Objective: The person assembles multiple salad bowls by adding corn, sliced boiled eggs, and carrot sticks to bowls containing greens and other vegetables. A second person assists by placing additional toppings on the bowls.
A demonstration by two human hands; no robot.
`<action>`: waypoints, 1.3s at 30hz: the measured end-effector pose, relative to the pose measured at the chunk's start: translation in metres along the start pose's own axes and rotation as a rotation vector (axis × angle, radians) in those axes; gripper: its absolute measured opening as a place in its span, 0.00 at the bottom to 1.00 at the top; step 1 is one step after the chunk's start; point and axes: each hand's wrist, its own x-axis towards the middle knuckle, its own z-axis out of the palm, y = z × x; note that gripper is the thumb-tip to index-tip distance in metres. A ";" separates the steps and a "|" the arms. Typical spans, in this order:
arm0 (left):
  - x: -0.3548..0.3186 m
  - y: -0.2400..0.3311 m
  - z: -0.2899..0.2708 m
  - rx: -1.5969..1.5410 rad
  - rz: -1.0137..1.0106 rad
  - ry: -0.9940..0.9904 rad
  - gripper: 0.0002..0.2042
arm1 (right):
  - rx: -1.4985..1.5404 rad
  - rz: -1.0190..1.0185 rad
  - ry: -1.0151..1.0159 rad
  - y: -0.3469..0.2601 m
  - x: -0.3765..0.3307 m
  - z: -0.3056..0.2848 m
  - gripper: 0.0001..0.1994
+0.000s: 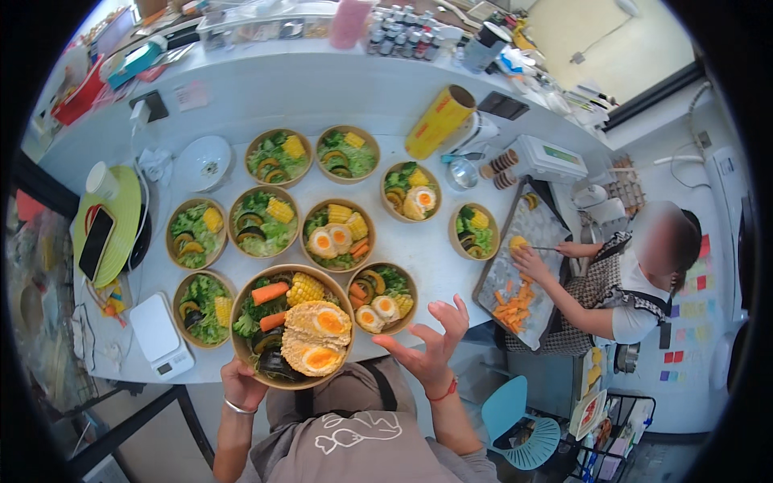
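My left hand (243,385) grips the lower left of a brown paper bowl (239,342), raised at the counter's near edge. In this bowl lie two crumb-coated egg halves (316,338), carrot pieces (270,293), a corn piece (307,287) and dark-skinned squash slices (278,364). My right hand (431,342) hovers to the right of the bowl with fingers spread, holding nothing. Just behind it stands a bowl with egg halves and squash (413,310). Another bowl with egg halves, corn and carrot (304,241) stands behind the held one.
Several more salad bowls (171,241) stand on the white counter (419,258). A kitchen scale (161,334) sits at left, a yellow wrap roll (439,121) at the back. At right, another person's hand (529,264) works over a tray (487,282) of orange pieces.
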 end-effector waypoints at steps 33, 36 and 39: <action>-0.101 0.062 -0.043 -0.110 0.546 0.084 0.28 | 1.322 1.074 -0.654 -0.058 -0.066 0.126 0.21; -0.112 0.068 -0.052 -0.099 0.606 0.090 0.29 | 1.099 0.890 -0.731 -0.058 -0.078 0.142 0.21; -0.120 0.072 -0.058 -0.097 0.646 0.114 0.30 | 0.844 0.694 -0.716 -0.048 -0.094 0.163 0.21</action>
